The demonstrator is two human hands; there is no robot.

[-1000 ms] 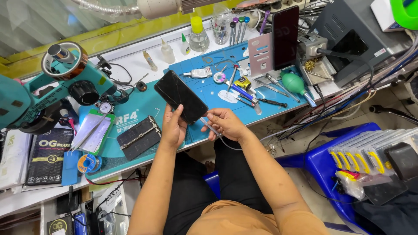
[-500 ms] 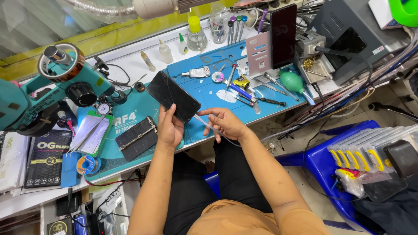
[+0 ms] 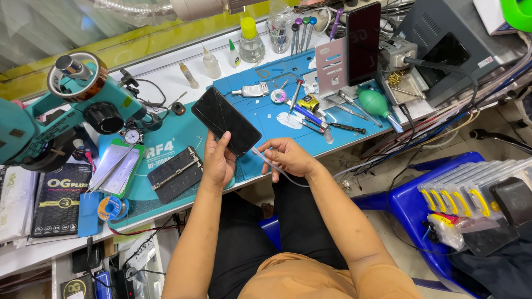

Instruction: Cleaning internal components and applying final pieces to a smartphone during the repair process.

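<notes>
My left hand (image 3: 218, 161) grips the near end of a black smartphone (image 3: 225, 119), whose glass face is cracked, holding it tilted over the blue work mat (image 3: 332, 144). Beside the phone's lower right corner, my right hand (image 3: 288, 156) pinches the plug of a thin white cable (image 3: 282, 173). The cable loops down off the bench edge towards my lap.
A teal microscope (image 3: 66, 105) stands at the left. A black clamp fixture (image 3: 176, 174) lies on the teal mat. Screwdrivers, tweezers (image 3: 310, 116) and a teal air blower (image 3: 372, 103) crowd the mat's right side. An upright phone on a stand (image 3: 361, 43) is behind; a blue stool with boxes (image 3: 471, 194) at right.
The phone has shifted slightly with my left hand and now shows its cracked face. My right hand has brought the cable plug up to the phone's lower corner.
</notes>
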